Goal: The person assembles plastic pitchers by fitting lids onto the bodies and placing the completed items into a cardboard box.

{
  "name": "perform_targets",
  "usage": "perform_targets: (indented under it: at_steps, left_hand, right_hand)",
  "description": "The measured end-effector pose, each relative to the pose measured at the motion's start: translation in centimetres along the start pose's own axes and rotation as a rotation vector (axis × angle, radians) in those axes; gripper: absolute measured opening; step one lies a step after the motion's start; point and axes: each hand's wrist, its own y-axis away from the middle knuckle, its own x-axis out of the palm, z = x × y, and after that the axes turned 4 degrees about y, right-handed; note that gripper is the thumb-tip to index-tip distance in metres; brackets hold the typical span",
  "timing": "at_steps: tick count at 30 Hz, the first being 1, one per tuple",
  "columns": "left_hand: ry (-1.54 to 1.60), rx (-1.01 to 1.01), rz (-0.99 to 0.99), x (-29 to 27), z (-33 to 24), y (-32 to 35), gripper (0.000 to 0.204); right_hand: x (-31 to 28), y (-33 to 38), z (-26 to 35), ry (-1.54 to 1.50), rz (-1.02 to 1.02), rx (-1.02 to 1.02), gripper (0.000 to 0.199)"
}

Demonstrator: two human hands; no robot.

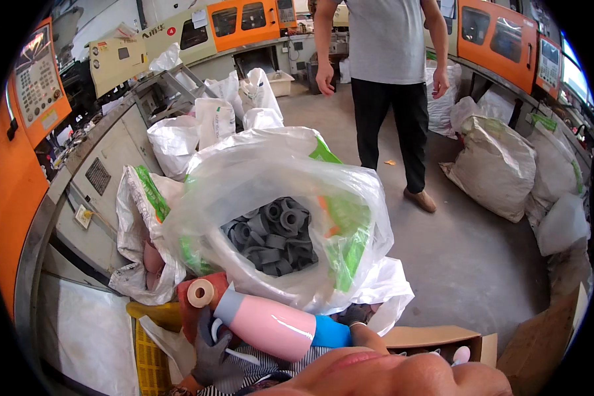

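Observation:
A glossy pink jug (270, 325) with a grey collar and a blue base end lies on its side across the front of my body. My left hand (211, 353), in a grey glove, has its fingers around the jug's white curved handle (244, 357). At the blue end, my right hand (356, 314), in a dark glove, is closed against the base, its fingers partly hidden. Beside the grey collar is a tan ring (200, 293) with a round hole, in front of a red cloth-like piece (190, 315). I cannot tell whether the ring touches the jug.
A large plastic-lined sack (198, 228) holding grey moulded parts (277, 237) stands ahead. A yellow crate (150, 363) is at left, a cardboard box (435, 338) at right. Another person (389, 86) stands beyond. Bulging sacks (495, 165) and orange machines (244, 20) line the sides.

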Motion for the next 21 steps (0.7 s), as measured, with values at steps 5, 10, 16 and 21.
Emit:
perform_targets:
  at_steps: [5,10,16,21]
  left_hand:
    - [0.276,-0.282,-0.038,-1.5,-0.1,0.5,0.068]
    - [0.279,-0.299,0.005,-0.9,-0.7,1.3,0.059]
    - [-0.141,0.312,0.022,0.9,-4.7,-1.1,0.050]
    - [0.016,0.295,0.225,2.4,-2.0,-1.5,0.042]
  right_hand:
    - [-1.5,2.2,-0.3,-0.029,-0.114,-0.048,0.069]
    - [-6.2,9.9,-1.9,0.022,-0.412,-0.206,0.080]
    - [-19.2,23.4,-4.6,-0.341,-0.793,-0.212,0.059]
    - [-29.5,38.0,4.4,-1.141,-0.897,-0.609,0.055]
